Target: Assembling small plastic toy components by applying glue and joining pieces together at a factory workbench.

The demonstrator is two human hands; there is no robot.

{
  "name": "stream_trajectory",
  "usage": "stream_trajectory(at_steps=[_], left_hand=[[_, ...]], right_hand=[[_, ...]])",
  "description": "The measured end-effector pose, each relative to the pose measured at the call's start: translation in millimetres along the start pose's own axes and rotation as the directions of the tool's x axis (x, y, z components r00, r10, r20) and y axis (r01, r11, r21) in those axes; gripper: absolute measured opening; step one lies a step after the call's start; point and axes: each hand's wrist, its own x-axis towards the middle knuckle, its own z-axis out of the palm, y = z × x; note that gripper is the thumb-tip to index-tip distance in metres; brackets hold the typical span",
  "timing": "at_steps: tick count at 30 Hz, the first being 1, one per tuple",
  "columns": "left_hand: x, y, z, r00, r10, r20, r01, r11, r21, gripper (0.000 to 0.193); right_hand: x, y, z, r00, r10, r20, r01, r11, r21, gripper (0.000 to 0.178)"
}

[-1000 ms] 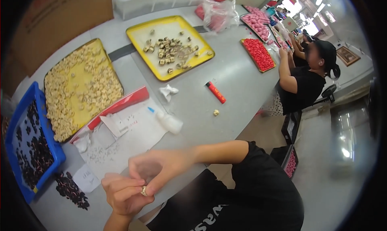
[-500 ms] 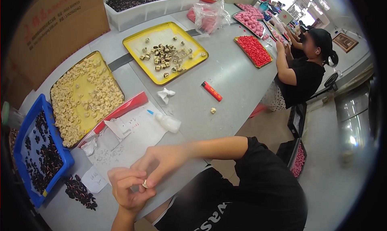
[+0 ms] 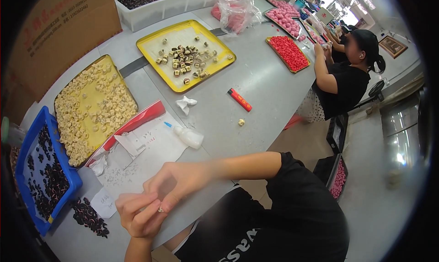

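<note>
My left hand (image 3: 137,212) and my right hand (image 3: 179,183) meet fingertip to fingertip low over the table's near edge. Pinched between them is a small cream-coloured piece (image 3: 161,210), mostly covered by the fingers. Beyond the hands lies a white sheet of paper (image 3: 161,151) with dark specks scattered at its near left part. On the sheet's far right rests a white squeeze bottle (image 3: 190,138) with a blue tip. Left of my left hand is a loose heap of black curved pieces (image 3: 90,217) beside a small paper slip (image 3: 104,204).
Cream ring-like pieces fill a yellow tray (image 3: 93,104); another yellow tray (image 3: 154,43) holds cream-and-dark cubes. A blue tray (image 3: 69,188) contains black pieces. Crumpled tissue (image 3: 185,105), a red stick-like object (image 3: 240,100) and a lone cream piece (image 3: 241,122) lie rightward. A co-worker (image 3: 343,79) sits at right.
Both hands have shifted slightly left, still pinching the small piece, and the fingers now cover more of it. The whole view has moved a little.
</note>
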Motion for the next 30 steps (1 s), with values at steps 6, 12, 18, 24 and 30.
stream_trajectory(at_steps=[6, 12, 18, 24, 30], left_hand=[[2, 1, -1, 1.0, -0.007, 0.017, 0.005, 0.998, 0.067, 0.03], [4, -2, 2, 0.999, -0.047, 0.026, 0.045, 0.997, 0.067, 0.029], [0, -3, 0, 0.993, -0.112, -0.033, 0.112, 0.994, -0.003, 0.035], [4, -6, 3, 0.989, -0.141, 0.035, 0.143, 0.987, -0.076, 0.035], [7, -12, 9, 0.989, -0.148, -0.002, 0.147, 0.978, -0.146, 0.034]], right_hand=[[-1, -4, 0, 1.0, 0.026, -0.006, -0.026, 0.999, 0.023, 0.018], [-4, -14, 2, 0.998, 0.01, -0.064, -0.015, 0.998, -0.067, 0.018], [-1, -7, 2, 0.996, -0.029, -0.09, 0.026, 0.999, -0.024, 0.014], [-4, -1, -6, 0.99, -0.026, -0.137, 0.033, 0.998, 0.044, 0.017], [-1, 2, -2, 0.977, 0.089, -0.195, -0.043, 0.973, 0.227, 0.043]])
